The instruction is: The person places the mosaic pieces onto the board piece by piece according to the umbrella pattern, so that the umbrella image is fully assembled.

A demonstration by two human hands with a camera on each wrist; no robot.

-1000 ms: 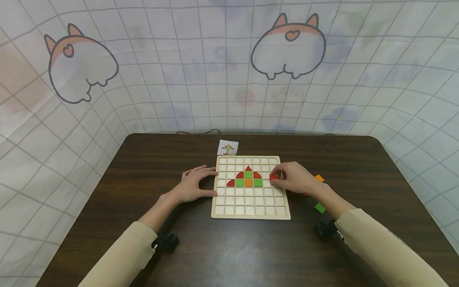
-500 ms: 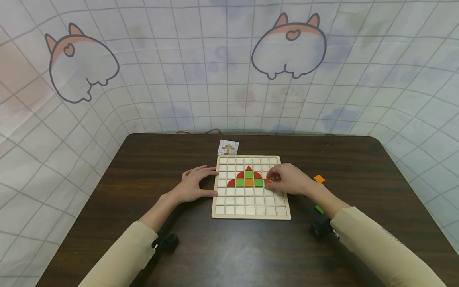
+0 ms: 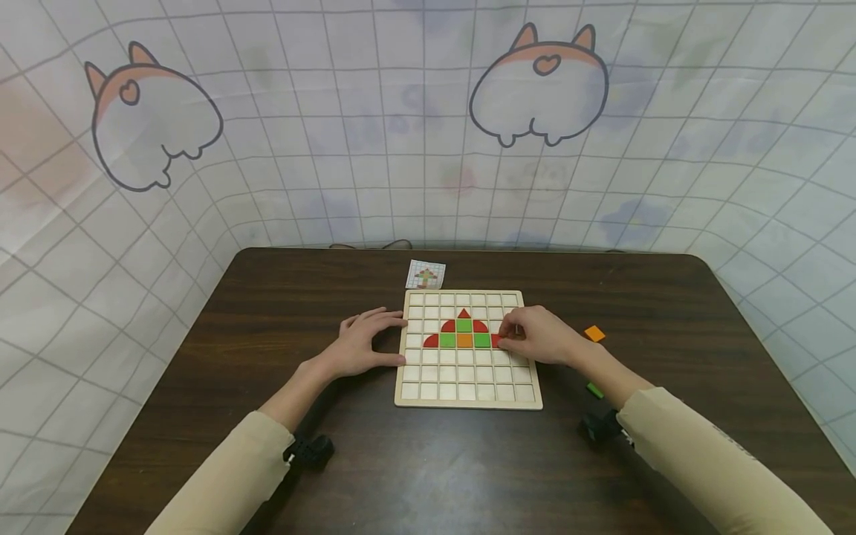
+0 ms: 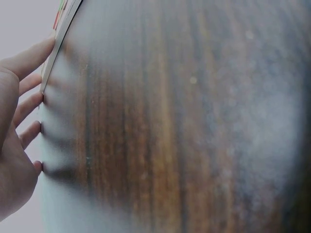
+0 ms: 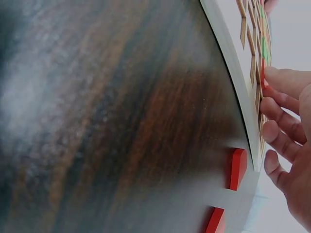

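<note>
A pale wooden grid board (image 3: pixel 467 375) lies on the dark table, with red, green and orange tiles set in its cells in a stepped shape topped by a red triangle (image 3: pixel 464 314). My right hand (image 3: pixel 540 334) pinches a red tile (image 3: pixel 495 340) at the right end of the lower row, beside a green tile (image 3: pixel 481 340). Its shape is partly hidden by the fingertips; in the right wrist view the thumb and index finger meet at this red tile (image 5: pixel 263 74). My left hand (image 3: pixel 354 345) rests at the board's left edge, thumb and fingers spread and touching the rim.
A small printed pattern card (image 3: pixel 425 275) lies behind the board. Right of the board are an orange tile (image 3: pixel 594 334) and a green tile (image 3: pixel 594 390), partly behind the right forearm. Two red pieces (image 5: pixel 238 169) lie near the board's edge in the right wrist view.
My right hand has moved left across the board with the red tile, bringing it down next to the green one, where it now lies flatter. The left hand has stayed put.
</note>
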